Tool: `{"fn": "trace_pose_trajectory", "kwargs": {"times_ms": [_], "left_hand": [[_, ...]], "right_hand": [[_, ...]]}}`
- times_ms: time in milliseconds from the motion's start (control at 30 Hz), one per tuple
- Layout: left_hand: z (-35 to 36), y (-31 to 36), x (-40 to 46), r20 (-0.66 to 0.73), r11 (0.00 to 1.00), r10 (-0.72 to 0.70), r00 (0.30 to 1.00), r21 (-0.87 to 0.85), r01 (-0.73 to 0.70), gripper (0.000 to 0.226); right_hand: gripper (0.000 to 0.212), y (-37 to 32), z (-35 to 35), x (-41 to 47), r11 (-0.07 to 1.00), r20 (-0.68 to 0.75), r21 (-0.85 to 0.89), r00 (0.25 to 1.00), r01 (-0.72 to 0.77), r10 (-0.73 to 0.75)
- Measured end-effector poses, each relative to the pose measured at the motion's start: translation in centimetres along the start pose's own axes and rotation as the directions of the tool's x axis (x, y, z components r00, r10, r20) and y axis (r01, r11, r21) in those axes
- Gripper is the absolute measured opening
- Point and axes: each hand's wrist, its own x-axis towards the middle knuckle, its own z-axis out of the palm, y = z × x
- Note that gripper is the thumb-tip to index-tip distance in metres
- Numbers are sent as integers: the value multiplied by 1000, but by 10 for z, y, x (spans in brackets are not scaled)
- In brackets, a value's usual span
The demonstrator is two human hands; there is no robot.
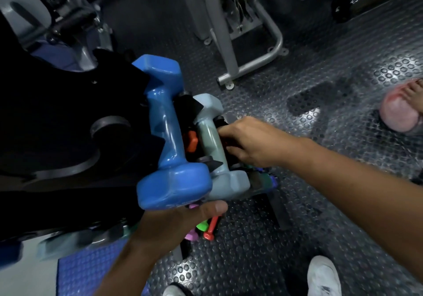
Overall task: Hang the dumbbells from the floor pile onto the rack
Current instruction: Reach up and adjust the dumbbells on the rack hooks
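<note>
— Where are the weights?
— Centre frame: blue dumbbell and grey dumbbell sit on the black rack; right hand curls around the grey handle, left hand props the blue head, grip unclear.
— The risk?
— A loosely seated weight could slip toward the shoes.

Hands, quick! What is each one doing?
Left hand: pressed under the blue dumbbell; grip cannot be told.
Right hand: fingers at the grey dumbbell; grip unclear.
</note>
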Motion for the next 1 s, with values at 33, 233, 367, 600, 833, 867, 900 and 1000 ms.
{"fn": "trace_pose_trajectory", "kwargs": {"times_ms": [33, 233, 367, 600, 833, 867, 900, 1000], "left_hand": [[0, 1, 0, 14, 999, 8, 1000, -41, -7, 75], [26, 14, -3, -118, 990, 136, 984, 40, -133, 55], [35, 11, -3, -228, 971, 236, 945, 79, -224, 61], [27, 12, -2, -144, 949, 283, 948, 185, -255, 55], [36, 16, -1, -183, 980, 198, 963, 47, -192, 41], [44, 20, -2, -208, 986, 164, 964, 15, -165, 36], [50, 23, -6, -231, 992, 122, 965, 14, -122, 33], [53, 32, -14, -225, 985, -43, 973, 153, 79, 50]], "right_hand": [[26, 0, 0, 0, 999, 25, 33, 1000, -18, 17], [13, 3, 5, 0, 1000, 43, 24, 999, -17, 15], [15, 0, 4, -2, 1000, 57, 12, 998, -12, 12], [7, 2, -17, -1, 905, 335, 368, 938, -215, 87], [29, 81, -52, -99, 489, 501, 664, 822, -566, 271], [37, 84, -56, -111, 440, 449, 728, 850, -526, 275], [40, 82, -58, -117, 442, 383, 761, 879, -475, 284], [29, 52, -59, -113, 584, 199, 730, 928, -354, 315]]}}
